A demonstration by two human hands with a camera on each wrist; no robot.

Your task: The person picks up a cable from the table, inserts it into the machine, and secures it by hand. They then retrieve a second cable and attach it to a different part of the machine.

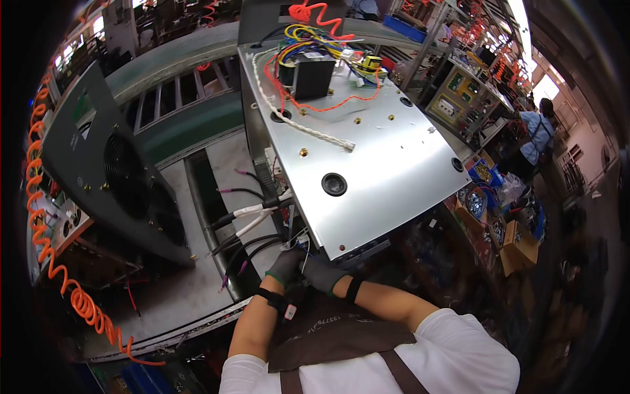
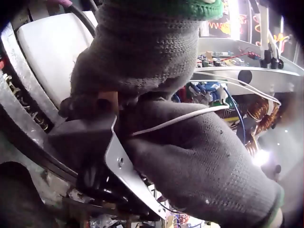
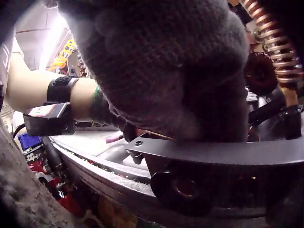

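While working at silver panel's (image 1: 387, 171) 7 o'clock, has gloved left hand (image 1: 284, 266) and right hand (image 1: 321, 274) together beside metal bracket (image 2: 129, 175), white wire (image 2: 190, 114) across right; cannot tell whether pinching.

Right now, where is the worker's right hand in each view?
Head: right hand, lower middle.
Left wrist: right hand, lower half, right of centre.
Right wrist: right hand, large across the upper middle.
Shared landmark: left glove's green cuff, at the top in the left wrist view.

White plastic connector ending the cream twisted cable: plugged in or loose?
Loose: the white plastic connector lies on the flat silver metal panel, no mating socket at its tip.
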